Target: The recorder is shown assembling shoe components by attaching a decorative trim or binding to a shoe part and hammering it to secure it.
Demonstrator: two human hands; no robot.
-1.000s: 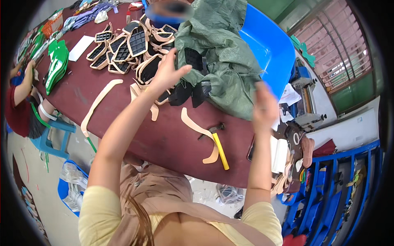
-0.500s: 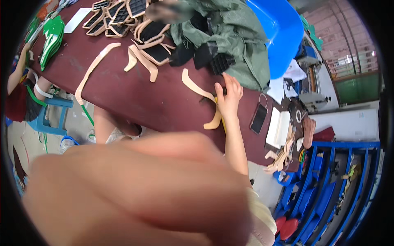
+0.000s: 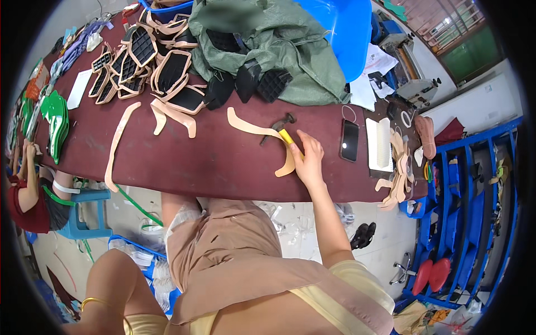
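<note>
My right hand [image 3: 309, 159] is at the table's near side. It curls over the yellow handle of a hammer [image 3: 286, 135], thumb along one side and fingers on the other. The hammer's dark metal head lies just beyond, on the maroon table. A curved beige strip [image 3: 248, 126] passes under the handle and bends back toward me. My left arm is folded at the lower left, with a gold bangle at the wrist. Only a dim part of my left hand [image 3: 86, 325] shows at the bottom edge; its fingers are hidden.
More beige strips [image 3: 119, 146] lie to the left, near piled black pads with beige rims [image 3: 170, 72]. A green sack [image 3: 312, 72] and blue tub [image 3: 349, 42] stand behind. A phone [image 3: 350, 140] and stacked strips [image 3: 399, 173] are on the right. Another person [image 3: 33, 206] sits at far left.
My blurred left arm has drawn back from across the view to the lower left. My right hand's fingers have curled in around the hammer handle, and the hammer head now shows plainly.
</note>
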